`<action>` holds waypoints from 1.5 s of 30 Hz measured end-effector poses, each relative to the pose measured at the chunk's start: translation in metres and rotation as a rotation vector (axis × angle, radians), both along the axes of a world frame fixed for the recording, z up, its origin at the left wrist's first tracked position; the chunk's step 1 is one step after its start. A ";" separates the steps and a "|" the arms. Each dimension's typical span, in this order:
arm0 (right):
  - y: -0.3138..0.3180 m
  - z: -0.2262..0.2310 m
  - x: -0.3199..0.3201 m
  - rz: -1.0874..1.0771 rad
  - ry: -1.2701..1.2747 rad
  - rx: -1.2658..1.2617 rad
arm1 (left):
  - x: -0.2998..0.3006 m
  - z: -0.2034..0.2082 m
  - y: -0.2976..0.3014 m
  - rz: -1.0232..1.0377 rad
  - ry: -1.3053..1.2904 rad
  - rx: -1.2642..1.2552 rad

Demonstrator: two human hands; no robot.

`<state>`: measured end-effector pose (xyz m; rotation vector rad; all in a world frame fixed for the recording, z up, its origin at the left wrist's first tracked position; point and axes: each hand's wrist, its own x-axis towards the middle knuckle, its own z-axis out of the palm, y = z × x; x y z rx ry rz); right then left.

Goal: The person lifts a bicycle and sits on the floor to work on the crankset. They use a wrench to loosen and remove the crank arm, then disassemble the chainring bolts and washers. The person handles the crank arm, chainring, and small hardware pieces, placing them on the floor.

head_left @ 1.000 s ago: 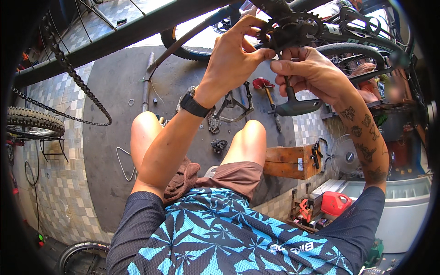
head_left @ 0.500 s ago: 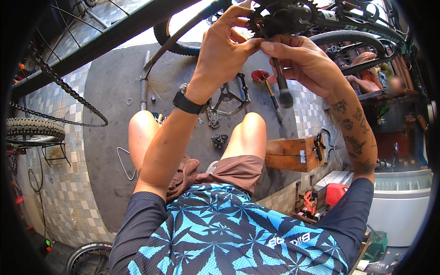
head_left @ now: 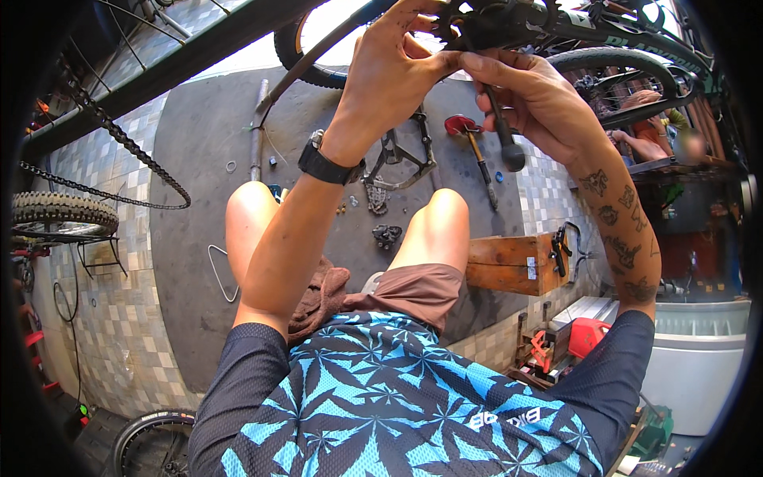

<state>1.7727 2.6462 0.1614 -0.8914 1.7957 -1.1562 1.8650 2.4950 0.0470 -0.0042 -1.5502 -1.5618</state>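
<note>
A black toothed chainring (head_left: 497,17) on a bicycle sits at the top edge of the view. My left hand (head_left: 393,71), with a black watch (head_left: 326,165) on its wrist, grips the chainring's left side with thumb and fingers. Opposite it, my right hand (head_left: 544,99) pinches a slim tool with a black handle (head_left: 509,143) that hangs down from the chainring. The tool's tip is hidden behind my fingers. A loose bicycle chain (head_left: 119,147) droops at the left from the dark frame tube (head_left: 183,60).
On the grey floor mat (head_left: 199,238) between my knees lie a red-headed hammer (head_left: 470,143), black pedals and small parts (head_left: 397,159). A wooden box (head_left: 513,262) stands at my right knee, a knobby tyre (head_left: 63,213) at the left, a white tub (head_left: 699,366) at the right.
Both hands and the chainring have shifted up toward the top edge of the picture. The black-handled tool has swung a little under my right hand. My grip is unchanged.
</note>
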 end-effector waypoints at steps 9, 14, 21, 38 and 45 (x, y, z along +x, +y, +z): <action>-0.002 -0.008 0.023 -0.085 0.525 -0.095 | 0.000 0.000 -0.001 -0.064 0.039 0.033; -0.007 -0.024 0.035 -0.124 0.720 -0.213 | 0.002 -0.002 -0.002 -0.080 0.032 0.036; -0.004 -0.036 0.039 -0.182 0.656 -0.306 | -0.001 -0.002 -0.003 -0.058 0.009 0.030; -0.024 0.003 0.067 -0.112 1.326 -0.122 | 0.008 0.002 -0.007 -0.094 -0.008 0.023; -0.032 0.019 0.073 -0.085 1.472 -0.035 | 0.010 0.000 -0.011 -0.069 0.016 -0.092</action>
